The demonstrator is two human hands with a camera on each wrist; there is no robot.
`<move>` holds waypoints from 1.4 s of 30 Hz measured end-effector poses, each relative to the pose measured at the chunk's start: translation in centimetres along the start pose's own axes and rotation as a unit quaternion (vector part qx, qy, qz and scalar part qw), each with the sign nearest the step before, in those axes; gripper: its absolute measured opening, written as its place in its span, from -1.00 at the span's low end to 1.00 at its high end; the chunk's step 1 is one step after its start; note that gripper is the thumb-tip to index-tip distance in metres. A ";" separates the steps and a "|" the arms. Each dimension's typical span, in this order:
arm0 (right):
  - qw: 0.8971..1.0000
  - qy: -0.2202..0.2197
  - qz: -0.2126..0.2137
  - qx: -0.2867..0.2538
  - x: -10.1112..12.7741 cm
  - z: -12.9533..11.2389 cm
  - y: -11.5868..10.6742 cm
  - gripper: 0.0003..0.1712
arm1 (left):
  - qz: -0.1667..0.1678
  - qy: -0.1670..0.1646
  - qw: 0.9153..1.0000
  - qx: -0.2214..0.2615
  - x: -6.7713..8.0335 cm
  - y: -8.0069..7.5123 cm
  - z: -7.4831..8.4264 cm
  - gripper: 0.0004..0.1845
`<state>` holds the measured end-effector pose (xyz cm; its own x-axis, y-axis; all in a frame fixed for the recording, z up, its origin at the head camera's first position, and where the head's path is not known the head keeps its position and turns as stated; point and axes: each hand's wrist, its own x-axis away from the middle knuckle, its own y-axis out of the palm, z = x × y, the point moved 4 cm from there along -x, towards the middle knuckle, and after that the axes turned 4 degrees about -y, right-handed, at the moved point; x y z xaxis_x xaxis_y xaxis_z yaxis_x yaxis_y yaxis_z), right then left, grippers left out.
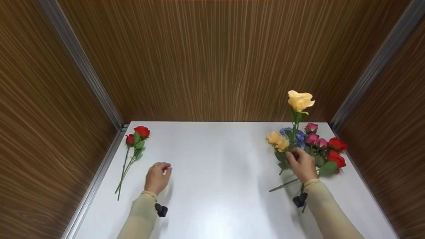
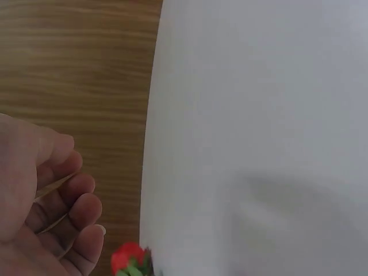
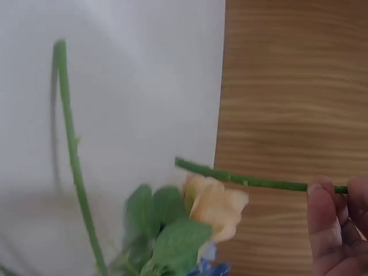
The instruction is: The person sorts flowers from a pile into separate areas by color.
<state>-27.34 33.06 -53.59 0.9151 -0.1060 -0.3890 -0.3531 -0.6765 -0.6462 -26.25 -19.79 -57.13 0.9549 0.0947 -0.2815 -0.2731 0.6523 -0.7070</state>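
Note:
My right hand (image 1: 302,164) pinches the stem of a pale yellow artificial rose (image 1: 299,100), which stands upright with its bloom high above the hand. In the right wrist view, thumb and fingers grip its green stem (image 3: 259,182), and the cut end sticks out past them. Under and around this hand lies a pile of flowers, among them yellow roses (image 1: 278,141), blue flowers (image 1: 301,139), pink roses (image 1: 312,138) and red roses (image 1: 337,159). Over the table's left part hovers my left hand (image 1: 157,177), fingers loosely curled and holding nothing, nearest to two red roses (image 1: 142,131).
The white table (image 1: 215,166) is enclosed by wood-grain panels (image 1: 212,59) at the back and both sides. Metal strips (image 1: 89,73) line the corners. A loose stem (image 1: 283,185) points left out of the pile.

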 end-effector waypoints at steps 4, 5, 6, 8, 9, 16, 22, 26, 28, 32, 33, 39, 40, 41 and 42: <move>0.998 0.021 -0.027 -0.048 0.9 -1.6 1.4 -0.80 | -0.030 0.023 0.999 0.016 1.1 2.2 2.9 -0.88; 0.997 0.023 -0.032 -0.065 1.1 -2.0 1.7 -0.81 | -0.037 0.030 0.999 0.019 1.4 2.7 3.6 -0.88; 0.996 0.025 -0.037 -0.081 1.4 -2.4 2.1 -0.81 | -0.045 0.035 0.998 0.021 1.8 3.2 4.2 -0.87; 0.993 0.024 -0.043 -0.112 1.9 -3.1 2.8 -0.84 | -0.065 0.042 0.997 0.027 2.6 4.3 5.5 -0.86; 0.991 0.022 -0.045 -0.126 2.1 -3.4 3.1 -0.85 | -0.076 0.048 0.996 0.029 2.9 4.8 6.0 -0.86; 0.979 0.011 -0.056 -0.196 3.6 -5.7 4.8 -0.92 | -0.128 0.080 0.987 0.058 5.2 8.0 9.8 -0.83; 0.966 -0.012 -0.080 -0.244 5.0 -7.5 6.4 -0.94 | -0.141 0.108 0.980 0.094 6.4 10.4 12.3 -0.82; 0.962 -0.029 -0.096 -0.254 5.8 -8.5 7.4 -0.94 | -0.163 0.111 0.974 0.110 7.0 11.7 13.6 -0.80; 0.960 -0.033 -0.101 -0.259 6.3 -8.9 7.8 -0.92 | -0.175 0.109 0.972 0.116 7.3 12.1 14.1 -0.80; 0.954 -0.033 -0.112 -0.276 6.9 -9.4 8.4 -0.97 | -0.188 0.105 0.968 0.130 8.0 12.8 14.6 -0.80; 0.954 -0.031 -0.115 -0.277 7.0 -9.5 8.6 -0.97 | -0.189 0.105 0.967 0.134 8.1 12.9 14.7 -0.81; 0.954 -0.029 -0.124 -0.272 7.4 -10.4 9.1 -0.95 | -0.187 0.113 0.964 0.151 8.6 13.3 15.0 -0.84; 0.953 -0.031 -0.126 -0.272 7.5 -10.9 8.9 -0.95 | -0.187 0.112 0.964 0.151 8.6 13.4 15.0 -0.85; 0.953 -0.033 -0.128 -0.274 7.5 -11.4 8.7 -0.95 | -0.189 0.111 0.964 0.152 8.6 13.4 15.0 -0.85; 0.951 -0.033 -0.131 -0.278 7.6 -11.8 8.5 -0.95 | -0.190 0.107 0.964 0.151 8.7 13.4 15.0 -0.85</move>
<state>-21.10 17.85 -54.28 0.9370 0.1526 -0.3142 0.0595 -0.9561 -0.2868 -19.89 1.03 -59.32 0.9242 -0.3314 -0.1899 0.1695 0.8014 -0.5736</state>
